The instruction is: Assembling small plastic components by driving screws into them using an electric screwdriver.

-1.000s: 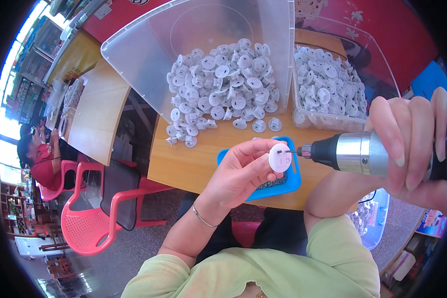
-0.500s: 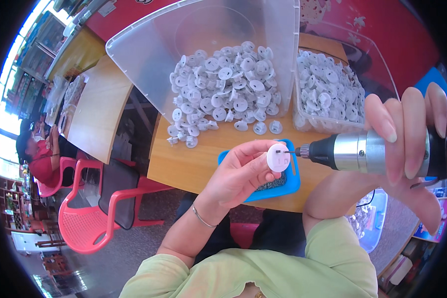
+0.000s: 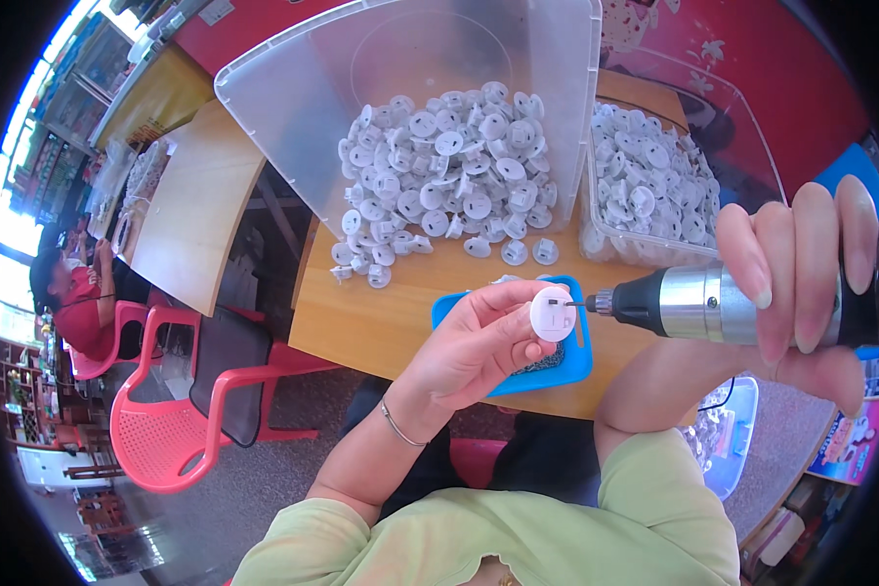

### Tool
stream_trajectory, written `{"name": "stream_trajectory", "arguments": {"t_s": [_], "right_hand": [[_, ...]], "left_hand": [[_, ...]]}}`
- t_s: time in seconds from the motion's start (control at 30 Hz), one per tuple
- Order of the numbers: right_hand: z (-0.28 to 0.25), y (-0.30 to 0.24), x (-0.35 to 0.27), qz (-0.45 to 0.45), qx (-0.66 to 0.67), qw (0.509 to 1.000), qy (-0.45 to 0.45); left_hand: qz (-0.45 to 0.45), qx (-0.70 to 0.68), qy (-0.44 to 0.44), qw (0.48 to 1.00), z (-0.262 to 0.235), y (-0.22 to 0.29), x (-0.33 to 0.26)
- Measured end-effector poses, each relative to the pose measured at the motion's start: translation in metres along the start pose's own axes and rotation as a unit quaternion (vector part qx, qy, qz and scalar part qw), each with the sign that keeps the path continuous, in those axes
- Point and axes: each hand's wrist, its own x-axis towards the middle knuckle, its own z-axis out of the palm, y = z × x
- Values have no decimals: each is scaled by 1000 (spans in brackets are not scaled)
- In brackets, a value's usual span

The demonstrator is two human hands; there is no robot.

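From where I stand, the left hand pinches a white disc over the blue tray. Right of it, the right hand grips an electric screwdriver, long axis pointing left, its tip at the disc; whether touching, I can't tell.

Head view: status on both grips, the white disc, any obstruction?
Left grip pinching white disc. Right grip around silver-black driver, bit tip at disc, contact unclear. Nothing seen between bit and disc.

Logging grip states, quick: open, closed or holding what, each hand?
Left hand: closed, pinching a round white plastic piece.
Right hand: closed around a silver-and-black electric screwdriver.
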Motion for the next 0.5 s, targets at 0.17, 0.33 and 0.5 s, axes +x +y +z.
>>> {"name": "stream_trajectory", "arguments": {"t_s": [0.17, 0.33, 0.5], "right_hand": [[3, -7, 3, 68, -8, 997, 22], [-1, -8, 0, 57, -21, 998, 3], [2, -7, 1, 35, -18, 999, 31]], "left_hand": [[8, 3, 4, 1000, 2, -1, 1], [17, 16, -2, 1000, 2, -2, 2], [48, 44, 2, 998, 5, -4, 2]]}}
